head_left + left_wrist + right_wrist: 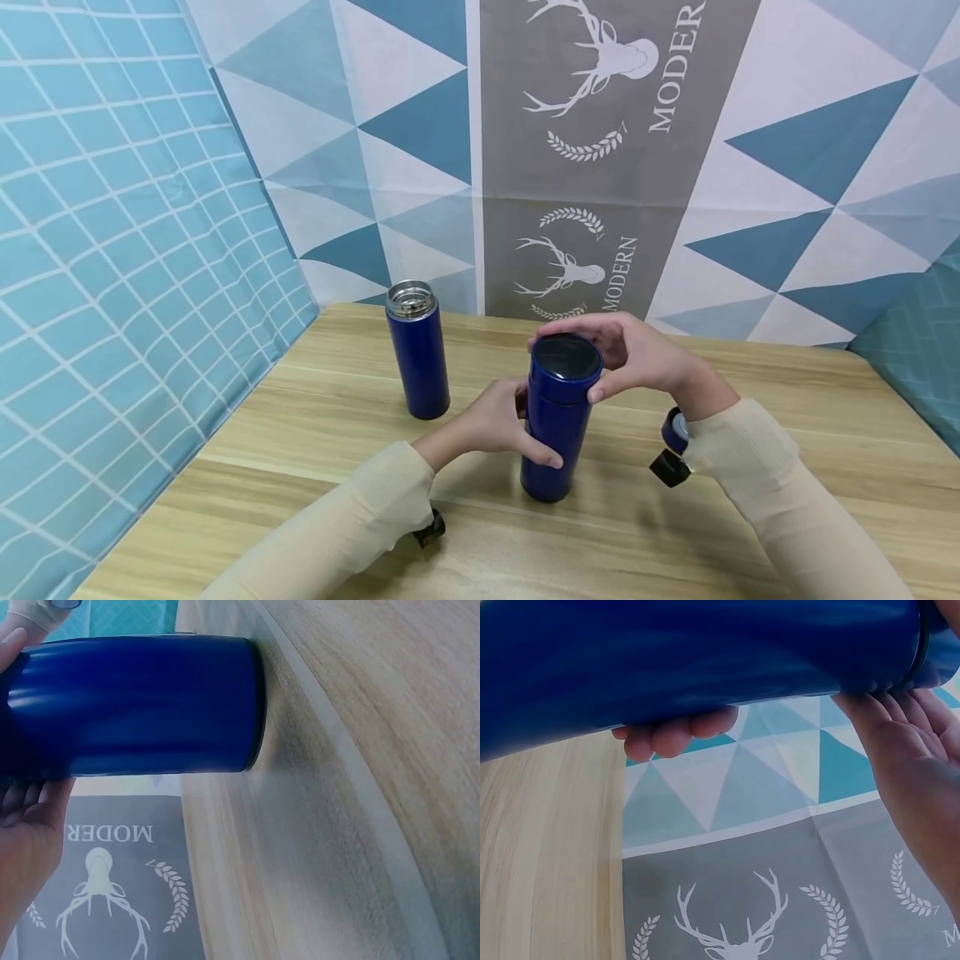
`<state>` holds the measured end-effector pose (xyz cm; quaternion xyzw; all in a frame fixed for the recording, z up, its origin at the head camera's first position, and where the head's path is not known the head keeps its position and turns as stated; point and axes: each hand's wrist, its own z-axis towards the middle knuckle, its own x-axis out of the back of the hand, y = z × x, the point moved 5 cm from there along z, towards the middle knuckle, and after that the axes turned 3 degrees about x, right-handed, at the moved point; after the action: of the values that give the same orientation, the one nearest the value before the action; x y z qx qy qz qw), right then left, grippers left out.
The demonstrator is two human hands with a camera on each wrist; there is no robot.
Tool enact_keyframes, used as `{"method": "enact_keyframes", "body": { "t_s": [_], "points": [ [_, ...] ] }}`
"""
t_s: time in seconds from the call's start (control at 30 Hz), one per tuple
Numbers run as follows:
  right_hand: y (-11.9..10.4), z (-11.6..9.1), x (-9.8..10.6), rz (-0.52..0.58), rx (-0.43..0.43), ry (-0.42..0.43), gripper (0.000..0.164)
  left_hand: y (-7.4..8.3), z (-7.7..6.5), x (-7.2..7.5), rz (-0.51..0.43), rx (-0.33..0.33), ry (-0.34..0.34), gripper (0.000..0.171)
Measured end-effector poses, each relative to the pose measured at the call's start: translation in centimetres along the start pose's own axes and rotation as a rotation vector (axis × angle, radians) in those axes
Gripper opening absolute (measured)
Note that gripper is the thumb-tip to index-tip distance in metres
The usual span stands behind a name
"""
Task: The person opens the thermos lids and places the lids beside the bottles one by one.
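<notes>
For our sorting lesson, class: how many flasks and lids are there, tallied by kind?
Blue flasks: 2 (open flask, held flask)
Lids: 2 (fitted lid, loose lid, partly hidden by the right sleeve)
Total: 4

Two blue bottles, one capped bottle (pixel 558 429) and one open bottle (pixel 420 358) to its left, were counted at one wooden table (pixel 315 417). Two hands, one left hand (pixel 495 418) and one right hand (pixel 648 354), met at the capped bottle. Lids numbered two: one fitted lid (pixel 566 360) atop it, one loose lid (pixel 675 430), partly hidden, to its right. Two small black objects flanked it, one black object (pixel 430 529) to its left and one black piece (pixel 670 468) to its right. Behind it, the head view showed two deer motifs (pixel 636 58) and three laurel sprigs (pixel 587 152).
</notes>
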<state>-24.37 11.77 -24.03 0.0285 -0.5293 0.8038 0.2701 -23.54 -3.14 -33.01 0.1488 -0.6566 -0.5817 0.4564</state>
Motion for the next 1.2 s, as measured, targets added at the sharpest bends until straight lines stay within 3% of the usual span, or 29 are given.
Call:
{"method": "enact_keyframes", "body": {
  "t_s": [0.23, 0.67, 1.2],
  "points": [
    [0.1, 0.1, 0.1, 0.019, -0.019, -0.021, 0.068, 0.2, -0.1, -0.1, 0.004, -0.003, -0.005, 0.066],
    [0.5, 0.6, 0.5, 0.086, 0.049, -0.141, 0.067, 0.2, -0.1, -0.1, 0.028, -0.008, 0.012, 0.066],
    [1.2, 1.1, 1.0, 0.118, 0.074, -0.217, 0.069, 0.3, -0.1, 0.0, 0.042, 0.012, 0.021, 0.064]
  ]
}}
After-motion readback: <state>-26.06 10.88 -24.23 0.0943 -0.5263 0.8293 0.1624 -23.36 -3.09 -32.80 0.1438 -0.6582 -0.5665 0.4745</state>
